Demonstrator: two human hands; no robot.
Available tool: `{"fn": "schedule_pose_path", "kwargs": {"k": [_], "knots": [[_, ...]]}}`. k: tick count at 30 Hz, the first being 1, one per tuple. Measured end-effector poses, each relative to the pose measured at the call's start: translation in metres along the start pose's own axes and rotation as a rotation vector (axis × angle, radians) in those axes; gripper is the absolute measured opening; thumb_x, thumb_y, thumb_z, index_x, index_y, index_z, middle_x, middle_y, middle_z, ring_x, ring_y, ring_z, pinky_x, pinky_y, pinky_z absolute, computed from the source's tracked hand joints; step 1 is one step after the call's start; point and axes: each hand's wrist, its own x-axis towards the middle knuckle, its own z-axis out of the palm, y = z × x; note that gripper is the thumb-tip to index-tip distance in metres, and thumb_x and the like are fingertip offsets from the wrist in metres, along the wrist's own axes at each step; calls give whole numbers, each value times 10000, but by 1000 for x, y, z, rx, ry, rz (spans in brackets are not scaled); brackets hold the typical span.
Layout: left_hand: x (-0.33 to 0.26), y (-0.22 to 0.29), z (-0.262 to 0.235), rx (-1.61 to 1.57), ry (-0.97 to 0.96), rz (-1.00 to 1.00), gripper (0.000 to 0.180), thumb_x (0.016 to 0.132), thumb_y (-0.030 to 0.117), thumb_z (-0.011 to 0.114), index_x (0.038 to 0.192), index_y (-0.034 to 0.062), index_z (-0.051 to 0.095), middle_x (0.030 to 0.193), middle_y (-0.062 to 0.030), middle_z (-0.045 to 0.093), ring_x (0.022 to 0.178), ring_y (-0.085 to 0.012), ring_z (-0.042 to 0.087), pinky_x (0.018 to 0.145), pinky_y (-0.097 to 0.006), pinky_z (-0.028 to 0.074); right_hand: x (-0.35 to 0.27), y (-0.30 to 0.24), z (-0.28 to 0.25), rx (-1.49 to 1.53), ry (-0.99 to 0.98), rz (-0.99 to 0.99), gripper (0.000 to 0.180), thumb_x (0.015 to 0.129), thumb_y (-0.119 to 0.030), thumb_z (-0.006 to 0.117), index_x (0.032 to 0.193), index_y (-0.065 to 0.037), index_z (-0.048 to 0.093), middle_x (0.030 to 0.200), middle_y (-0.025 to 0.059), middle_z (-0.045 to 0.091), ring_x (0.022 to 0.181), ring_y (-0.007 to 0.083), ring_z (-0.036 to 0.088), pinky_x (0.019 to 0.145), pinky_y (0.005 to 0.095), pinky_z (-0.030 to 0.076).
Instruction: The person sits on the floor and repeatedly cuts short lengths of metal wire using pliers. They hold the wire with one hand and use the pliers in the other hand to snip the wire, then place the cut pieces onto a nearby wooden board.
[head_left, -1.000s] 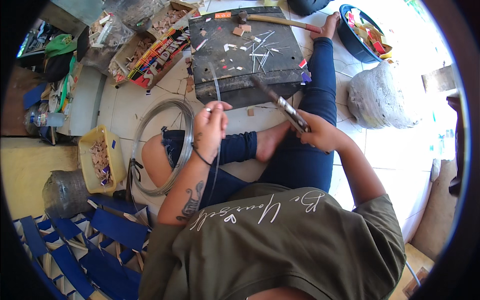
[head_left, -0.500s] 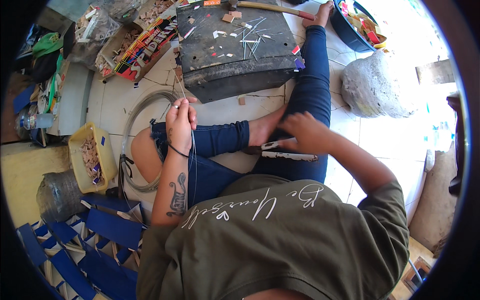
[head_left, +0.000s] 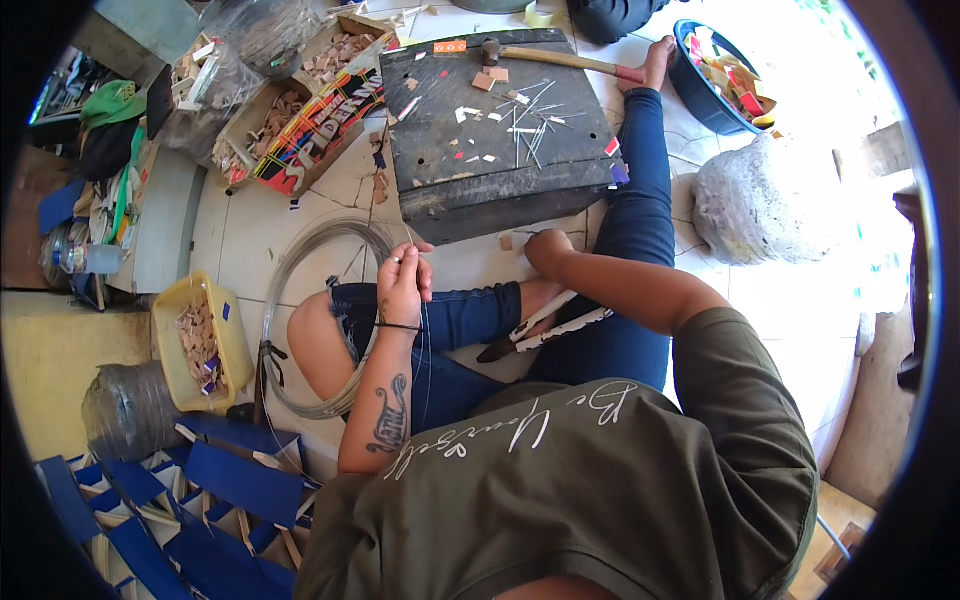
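Note:
My left hand (head_left: 404,278) is closed around a thin metal wire (head_left: 427,335), whose length hangs down past my wrist. My right hand (head_left: 549,253) is beyond my shin, low beside the front of a black box (head_left: 430,165); its fingers are curled and partly hidden, and a thin dark line shows near them. A hand cutter (head_left: 562,328) with chipped white handles and a dark head lies on my lap, under my right forearm and apart from both hands. Around my bent left knee rests a large coil of wire (head_left: 330,232).
On the black box are a hammer (head_left: 560,57), cut wire pieces (head_left: 530,125) and small scraps. Boxes of wooden bits (head_left: 300,135) stand far left, a yellow bin (head_left: 240,340) left, blue panels (head_left: 245,465) near left. A dark basin (head_left: 685,85) and wrapped bundle (head_left: 765,200) are right.
My right hand has left the cutter's handles and moved forward and left toward the floor by the box. The cutter now lies tilted on my lap. My left hand still holds the wire.

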Motion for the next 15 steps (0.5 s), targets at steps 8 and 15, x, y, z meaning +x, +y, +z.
{"fn": "schedule_pose_path", "kwargs": {"k": [8, 15], "knots": [[-3, -4, -3, -94, 26, 2, 224, 961, 196, 379, 964, 16, 512, 537, 7, 409, 393, -67, 351, 387, -199, 284, -41, 0, -39, 100, 367, -337, 183, 725, -160, 600, 875, -57, 608, 843, 98, 628, 796, 269, 635, 676, 363, 511], [4, -8, -3, -66, 36, 4, 248, 961, 199, 381, 950, 15, 548, 541, 10, 442, 392, -50, 373, 363, -178, 310, -97, 38, -146, 573, 1062, -175, 105, 742, -118, 560, 813, -45, 535, 709, 120, 583, 662, 314, 599, 605, 396, 486]]}}
